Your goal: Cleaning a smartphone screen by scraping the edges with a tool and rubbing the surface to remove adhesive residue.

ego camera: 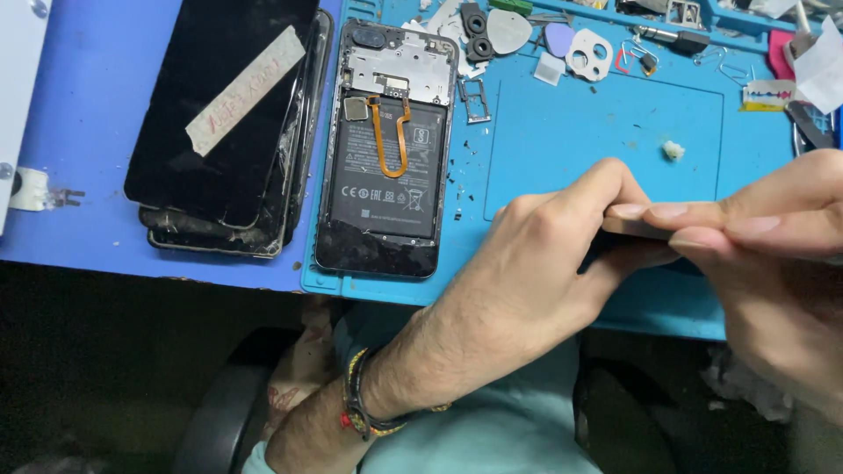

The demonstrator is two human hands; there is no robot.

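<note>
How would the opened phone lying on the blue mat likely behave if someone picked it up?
The opened phone probably stays stiff, since its frame and battery look intact. The orange flex cable lies exposed and looped, so it seems easy to snag. The lower end looks cracked and crumbly, so it may shed bits.

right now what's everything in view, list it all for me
opened phone: 1, black with orange flex cable, back cover off, left end of mat
stacked phone panels: at least 2, black, top one with a tape strip, on the blue table left of the mat
repair mat: 1, light blue, under the hands
small parts and picks: several, grey, black and lilac, mat's far edge
razor blade: 1, far right
thin flat piece: 1, dark, pinched between both hands
bracelet: 1, multicoloured, left wrist
left hand: 1
right hand: 1
</note>
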